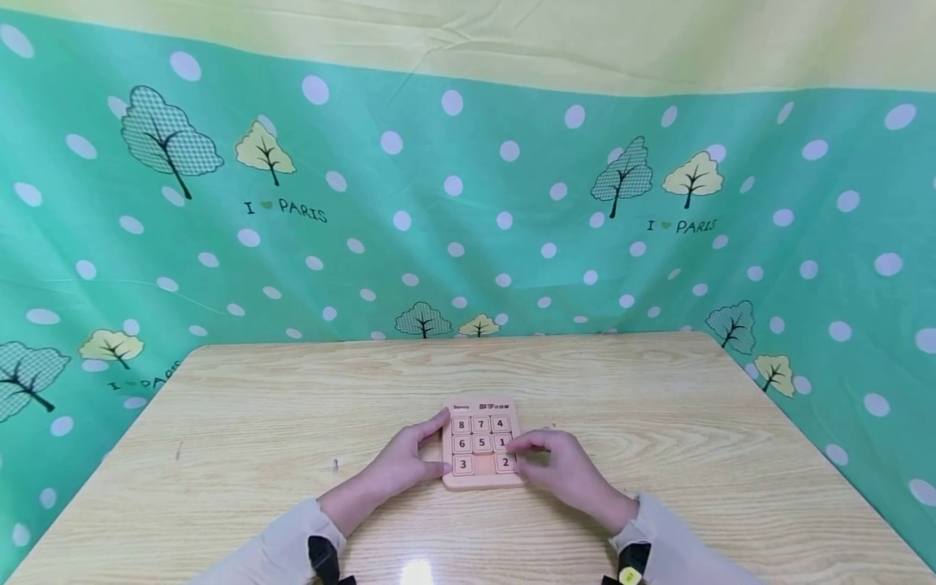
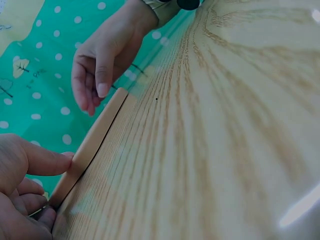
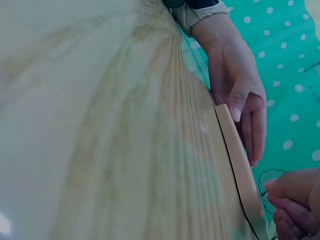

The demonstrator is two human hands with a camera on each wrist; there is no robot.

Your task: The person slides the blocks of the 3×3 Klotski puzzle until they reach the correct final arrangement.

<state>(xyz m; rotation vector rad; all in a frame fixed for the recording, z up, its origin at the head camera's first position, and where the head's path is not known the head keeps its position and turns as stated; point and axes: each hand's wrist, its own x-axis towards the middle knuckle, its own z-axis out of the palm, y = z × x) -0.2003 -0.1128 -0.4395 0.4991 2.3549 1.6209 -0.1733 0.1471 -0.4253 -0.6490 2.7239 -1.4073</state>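
A pink sliding number puzzle [image 1: 484, 483] lies flat on the table, its numbered tiles facing up. The bottom row has a gap [image 1: 485, 464] between the 3 tile [image 1: 463, 464] and the 2 tile [image 1: 504, 462]. My left hand [image 1: 406, 460] holds the puzzle's left side, index finger near the upper corner and thumb near the lower one. Over the right side is my right hand [image 1: 563, 467], with its index fingertip at the 1 tile [image 1: 500, 443] and its thumb beside the 2 tile. Both wrist views show the puzzle's edge [image 2: 95, 135] from low down.
The puzzle rests on a light wood-grain table [image 1: 292, 398]. Behind and beside it hangs a green dotted cloth [image 1: 504, 195] with printed trees. A small dark speck [image 1: 335, 464] is on the table left of the left hand.
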